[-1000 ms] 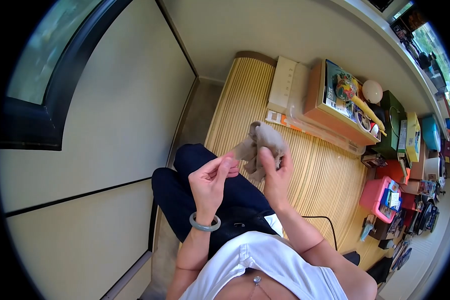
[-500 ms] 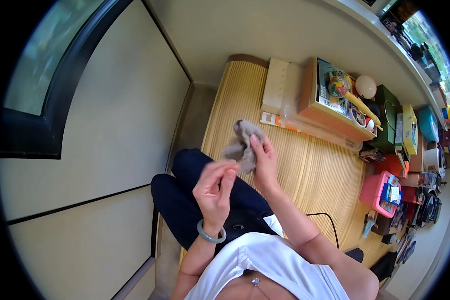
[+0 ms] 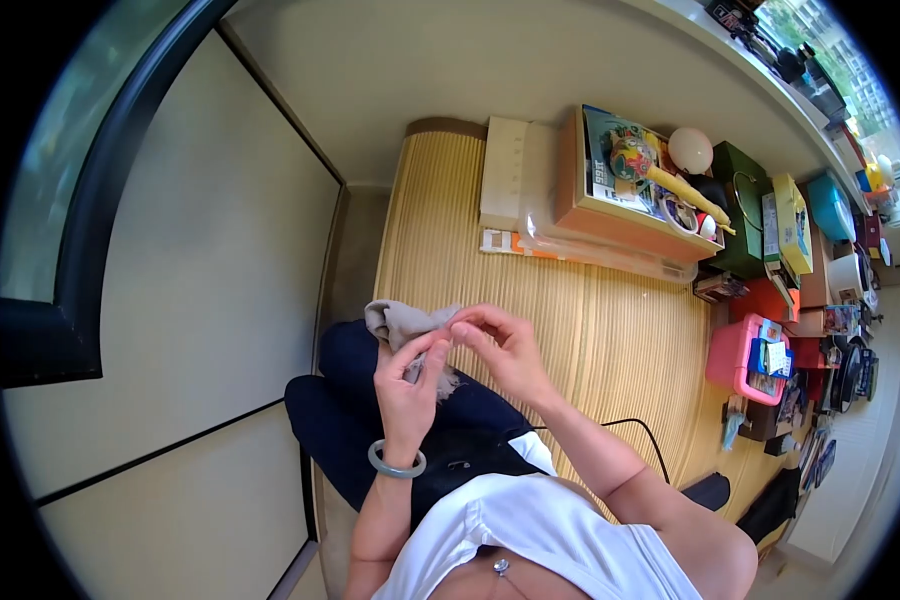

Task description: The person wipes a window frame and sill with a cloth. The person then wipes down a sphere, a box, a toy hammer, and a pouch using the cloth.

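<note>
A crumpled grey cloth (image 3: 395, 320) with a frayed edge hangs over my dark-trousered knee. My left hand (image 3: 410, 385), with a pale bangle on its wrist, is closed on the cloth, its fingertips pinched together. Close to its right, my right hand (image 3: 500, 350) has thumb and index finger pinched at the cloth's right end, where the fingertips of both hands nearly meet. What lies between those fingertips is too small to make out.
A slatted mat (image 3: 590, 330) stretches right of my legs. Along the wall stand a box (image 3: 610, 225) of papers and toys, a green box (image 3: 740, 200) and a pink bin (image 3: 735, 355). A black cable (image 3: 650, 435) curves near my right arm.
The cloth has moved down and left, toward my knee, and is now in my left hand. My right hand has come down beside the left one. The view has turned slightly.
</note>
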{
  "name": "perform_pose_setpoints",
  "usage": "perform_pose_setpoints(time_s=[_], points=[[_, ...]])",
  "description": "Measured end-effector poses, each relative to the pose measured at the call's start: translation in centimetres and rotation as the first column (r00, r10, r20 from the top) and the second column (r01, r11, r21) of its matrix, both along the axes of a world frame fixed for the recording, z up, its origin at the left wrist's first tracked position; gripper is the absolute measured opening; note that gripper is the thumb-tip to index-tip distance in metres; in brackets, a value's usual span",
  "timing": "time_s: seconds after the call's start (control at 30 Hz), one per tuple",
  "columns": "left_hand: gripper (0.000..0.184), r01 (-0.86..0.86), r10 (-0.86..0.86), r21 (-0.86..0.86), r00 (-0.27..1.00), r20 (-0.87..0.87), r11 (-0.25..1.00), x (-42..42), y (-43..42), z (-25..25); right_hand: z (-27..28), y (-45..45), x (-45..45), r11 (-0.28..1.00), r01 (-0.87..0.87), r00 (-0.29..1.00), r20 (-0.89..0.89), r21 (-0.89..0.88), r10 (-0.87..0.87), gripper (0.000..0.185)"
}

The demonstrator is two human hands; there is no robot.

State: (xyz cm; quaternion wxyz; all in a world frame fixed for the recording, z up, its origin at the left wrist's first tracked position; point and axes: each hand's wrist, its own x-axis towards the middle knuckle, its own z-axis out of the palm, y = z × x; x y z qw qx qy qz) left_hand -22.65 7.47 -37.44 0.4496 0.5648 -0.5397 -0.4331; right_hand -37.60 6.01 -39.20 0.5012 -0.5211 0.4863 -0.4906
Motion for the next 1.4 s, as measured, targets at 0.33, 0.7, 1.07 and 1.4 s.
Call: perform_pose_setpoints(time_s=[0.33,0.7,1.07,1.4], points=[[0.084,0.063,-0.063,-0.067,0.998,-0.005,0.996,-0.4,-1.3,-0.8,-3.4,-10.8,-15.5,0.641,0.759,0.518,0.493,0.112,-0.699,0.051],[0.050,0.283,-0.281,0.037,0.916,0.287,0.958,-2.4,-7.8,-6.9,-20.8,-5.3,-15.0,0.581,0.666,0.256,-0.589,-0.467,-0.767,0.012],[0.052,0.507,-0.345,-0.217,0.786,0.513,0.834,-15.6,-33.2,-10.6,-24.1,-5.7,-14.8,0.633,0.683,0.263,-0.686,-0.365,-0.679,0.009],[0.046,0.662,-0.165,-0.209,0.456,0.875,0.720,-20.5,-39.9,-21.2,-25.1,-5.8,-15.2,0.648,0.617,0.216,-0.695,-0.447,-0.685,0.028]])
